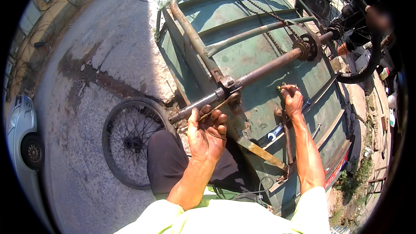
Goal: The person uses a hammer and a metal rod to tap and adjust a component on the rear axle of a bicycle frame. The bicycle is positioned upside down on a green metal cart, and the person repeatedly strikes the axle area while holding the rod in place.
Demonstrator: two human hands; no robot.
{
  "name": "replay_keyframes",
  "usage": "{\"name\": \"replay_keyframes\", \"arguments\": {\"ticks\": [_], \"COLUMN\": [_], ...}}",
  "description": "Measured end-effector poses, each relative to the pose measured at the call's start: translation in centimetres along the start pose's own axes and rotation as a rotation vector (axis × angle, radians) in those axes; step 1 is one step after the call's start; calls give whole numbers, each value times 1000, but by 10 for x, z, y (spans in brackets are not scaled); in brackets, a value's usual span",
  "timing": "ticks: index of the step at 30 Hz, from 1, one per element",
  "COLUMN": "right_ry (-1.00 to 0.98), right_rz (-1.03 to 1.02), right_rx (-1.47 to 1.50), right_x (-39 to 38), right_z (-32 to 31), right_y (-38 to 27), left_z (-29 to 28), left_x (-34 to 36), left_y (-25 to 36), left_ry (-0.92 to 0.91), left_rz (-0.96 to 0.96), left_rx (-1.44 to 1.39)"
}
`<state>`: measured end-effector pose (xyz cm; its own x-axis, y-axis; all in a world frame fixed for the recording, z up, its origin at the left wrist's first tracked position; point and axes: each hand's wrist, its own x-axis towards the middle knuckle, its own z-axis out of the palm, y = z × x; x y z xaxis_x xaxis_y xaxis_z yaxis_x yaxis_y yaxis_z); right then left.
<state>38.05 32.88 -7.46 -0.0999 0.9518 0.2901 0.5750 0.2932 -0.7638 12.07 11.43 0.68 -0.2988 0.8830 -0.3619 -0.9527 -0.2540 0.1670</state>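
Observation:
My left hand (208,136) is turned palm up beside the near end of a long axle (271,66), its blackened fingers curled round a thin tan stick (224,102). The stick's far tip reaches the axle's bracket (226,81). To the right, my right hand (293,99) is closed in a pinch over the green metal panel (260,115). A small yellowish bit (278,88) shows at its fingertips; I cannot make out what it is. A toothed sprocket (307,47) sits farther along the axle, with a chain (260,11) running from it.
A spoked wheel (109,141) lies on the ground at left. At upper right, another person's hand (378,19) is near a second wheel (376,58). A blue-and-white tube (274,133), a rusty bar (287,143) and a wrench (316,131) lie on the panel. A car (21,132) stands far left.

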Motion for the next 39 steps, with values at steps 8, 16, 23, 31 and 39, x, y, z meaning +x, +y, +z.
{"name": "replay_keyframes", "arguments": {"ticks": [8,16,23,31,39], "right_ry": [-6,-26,-21,-15,-19], "right_rz": [-29,14,2,-18,-61], "right_rx": [-18,35,17,53,15], "right_x": [2,0,2,1,0], "right_z": [0,-3,-6,-6,-6], "right_y": [3,-8,-6,-11,-6], "left_z": [5,17,29,68,106], "left_x": [1,-5,-8,-23,-29], "left_y": [2,-4,6,14,9], "left_ry": [41,116,50,-87,-537], "left_rz": [-20,79,198,387,702], "left_rx": [14,141,382,911,1759]}}
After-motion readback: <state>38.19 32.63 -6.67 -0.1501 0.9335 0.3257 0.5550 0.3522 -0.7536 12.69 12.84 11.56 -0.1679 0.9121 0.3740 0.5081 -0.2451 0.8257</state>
